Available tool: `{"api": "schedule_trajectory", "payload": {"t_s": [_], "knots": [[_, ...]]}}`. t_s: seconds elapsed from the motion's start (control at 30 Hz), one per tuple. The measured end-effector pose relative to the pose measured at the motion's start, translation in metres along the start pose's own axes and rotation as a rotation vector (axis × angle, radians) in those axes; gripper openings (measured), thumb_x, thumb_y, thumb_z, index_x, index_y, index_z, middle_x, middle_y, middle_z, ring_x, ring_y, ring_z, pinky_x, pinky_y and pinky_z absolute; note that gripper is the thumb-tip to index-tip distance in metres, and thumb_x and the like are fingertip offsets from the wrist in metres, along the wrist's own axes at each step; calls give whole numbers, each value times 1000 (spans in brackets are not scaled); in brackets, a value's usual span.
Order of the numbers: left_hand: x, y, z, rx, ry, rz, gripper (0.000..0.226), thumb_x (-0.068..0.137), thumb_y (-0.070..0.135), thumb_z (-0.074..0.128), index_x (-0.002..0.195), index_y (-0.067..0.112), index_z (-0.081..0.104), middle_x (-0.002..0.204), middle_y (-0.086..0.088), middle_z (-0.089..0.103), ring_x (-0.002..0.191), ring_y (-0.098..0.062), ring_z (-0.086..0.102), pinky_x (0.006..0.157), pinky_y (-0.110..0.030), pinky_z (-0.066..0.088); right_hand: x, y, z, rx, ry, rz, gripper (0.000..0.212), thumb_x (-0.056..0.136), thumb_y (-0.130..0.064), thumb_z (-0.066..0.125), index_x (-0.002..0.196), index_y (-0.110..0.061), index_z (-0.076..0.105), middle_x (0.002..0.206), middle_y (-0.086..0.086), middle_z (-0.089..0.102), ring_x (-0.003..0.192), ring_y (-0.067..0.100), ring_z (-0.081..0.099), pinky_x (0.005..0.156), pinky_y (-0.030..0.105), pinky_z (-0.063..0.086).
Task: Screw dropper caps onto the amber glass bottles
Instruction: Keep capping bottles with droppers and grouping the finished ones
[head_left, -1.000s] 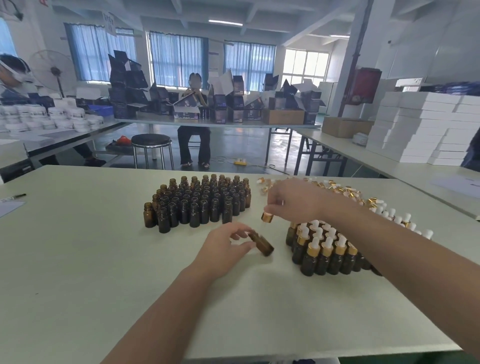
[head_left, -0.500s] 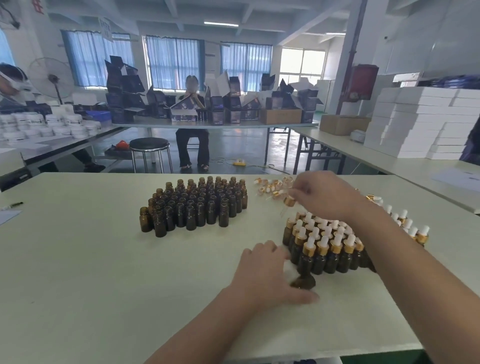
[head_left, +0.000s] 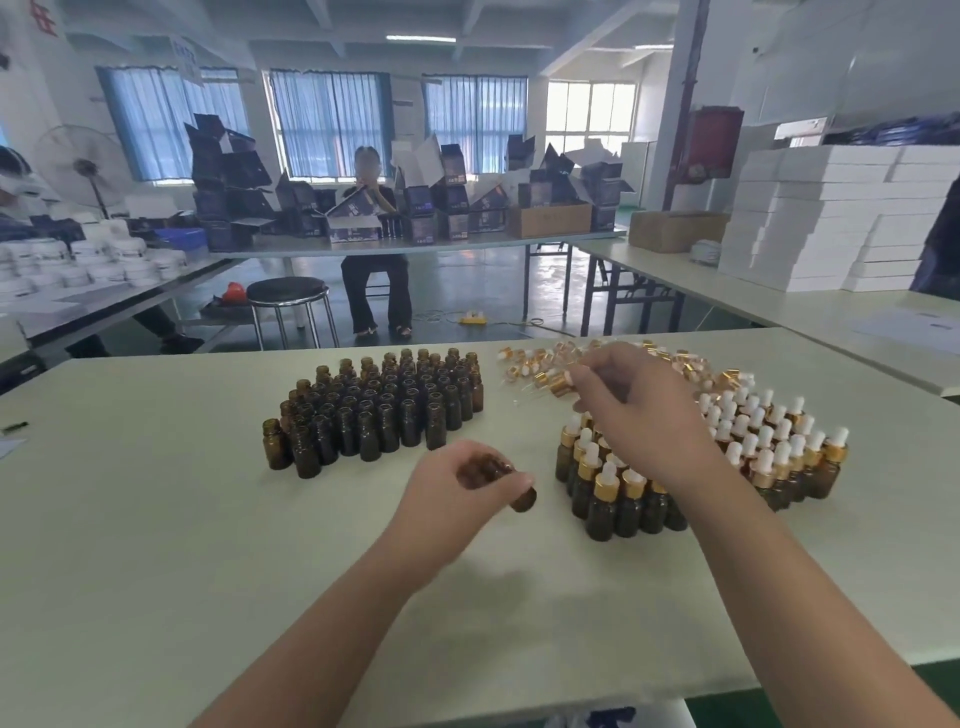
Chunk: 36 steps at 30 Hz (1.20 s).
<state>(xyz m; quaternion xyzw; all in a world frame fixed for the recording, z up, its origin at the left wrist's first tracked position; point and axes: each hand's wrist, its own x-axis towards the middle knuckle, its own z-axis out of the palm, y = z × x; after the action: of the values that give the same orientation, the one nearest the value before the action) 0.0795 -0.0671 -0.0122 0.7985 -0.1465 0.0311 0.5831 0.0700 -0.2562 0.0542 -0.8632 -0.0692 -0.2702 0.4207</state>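
Note:
My left hand (head_left: 457, 488) grips an open amber bottle (head_left: 522, 500), tilted on its side, just above the table in the middle. My right hand (head_left: 631, 400) pinches a gold dropper cap (head_left: 558, 383) with a white bulb and glass pipette over the far side of the capped group. A block of several uncapped amber bottles (head_left: 379, 410) stands at centre left. Several capped bottles (head_left: 727, 457) with gold collars and white bulbs stand at the right. A loose pile of dropper caps (head_left: 535, 361) lies behind them.
The pale table (head_left: 156, 519) has its front edge near me and its far edge behind the bottles. A marker (head_left: 14, 427) lies at the far left. Beyond are a black stool (head_left: 287, 291), a seated person, stacked white boxes (head_left: 831, 218) and other tables.
My left hand left the capped bottle at the front of the right group and now holds an uncapped bottle further left. My right hand has lifted a dropper cap from the pile.

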Motion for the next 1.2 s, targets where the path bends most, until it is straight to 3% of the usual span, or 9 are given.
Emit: {"api": "schedule_trajectory", "payload": {"t_s": [0.1, 0.17, 0.27, 0.47, 0.6, 0.83, 0.93, 1.1, 1.2], "knots": [[12, -7, -8, -118, 39, -32, 13, 88, 34, 63, 89, 22, 68, 76, 6, 69, 69, -5, 65, 64, -15, 52, -2, -6, 25, 150, 40, -9, 14, 97, -30, 52, 96, -21, 62, 82, -8, 67, 74, 3, 65, 63, 18, 51], [15, -14, -8, -125, 35, -26, 14, 96, 30, 53, 96, 18, 60, 91, -2, 68, 81, -11, 68, 73, -26, 58, -11, -7, 47, 360, 30, -1, 20, 99, -27, 48, 92, -13, 60, 75, -2, 67, 63, 6, 64, 57, 23, 51], [20, -30, -13, 227, 22, 97, 11, 95, 33, 54, 97, 23, 49, 89, 1, 62, 82, -17, 64, 76, -40, 55, -24, -1, 79, 463, 58, 20, 20, 99, -29, 47, 86, -16, 56, 62, -3, 60, 51, 7, 56, 52, 22, 45], [17, -42, -22, 446, 129, 215, 22, 82, 37, 71, 89, 25, 54, 85, 8, 55, 80, -4, 48, 70, -20, 39, -31, 12, 94, 328, 56, -81, 11, 99, -29, 46, 91, -36, 48, 63, -6, 55, 55, 14, 55, 54, 27, 47], [16, -47, -23, 394, 204, 196, 18, 83, 36, 70, 91, 28, 56, 88, 7, 57, 82, -2, 50, 71, -19, 40, -32, 20, 93, 350, 81, -91, 11, 99, -28, 45, 90, -34, 48, 59, -8, 56, 50, 3, 55, 51, 15, 43], [18, -47, -22, 385, 217, 188, 21, 80, 35, 74, 90, 29, 57, 87, 9, 58, 83, -5, 51, 70, -20, 41, -32, 27, 99, 303, 52, -112, 8, 99, -28, 45, 93, -31, 49, 58, -10, 56, 52, 5, 56, 52, 15, 43], [18, -47, -22, 382, 216, 209, 24, 79, 28, 77, 95, 26, 60, 89, 9, 59, 85, -4, 52, 73, -16, 41, -34, 29, 101, 258, -10, -100, 14, 99, -28, 46, 91, -39, 47, 63, -17, 59, 56, 6, 58, 53, 14, 44], [16, -46, -23, 405, 196, 242, 24, 81, 16, 74, 98, 27, 61, 93, 7, 61, 88, -12, 53, 77, -25, 44, -35, 30, 104, 250, -141, -52, 9, 99, -22, 49, 101, -30, 54, 70, -13, 59, 61, 2, 61, 57, 13, 46], [15, -46, -24, 410, 206, 264, 23, 81, 14, 73, 97, 26, 62, 92, 7, 60, 88, -11, 52, 75, -19, 41, -38, 29, 102, 289, -183, -36, 15, 98, -19, 51, 101, -34, 54, 71, -11, 61, 62, 1, 61, 58, 14, 47]]}}
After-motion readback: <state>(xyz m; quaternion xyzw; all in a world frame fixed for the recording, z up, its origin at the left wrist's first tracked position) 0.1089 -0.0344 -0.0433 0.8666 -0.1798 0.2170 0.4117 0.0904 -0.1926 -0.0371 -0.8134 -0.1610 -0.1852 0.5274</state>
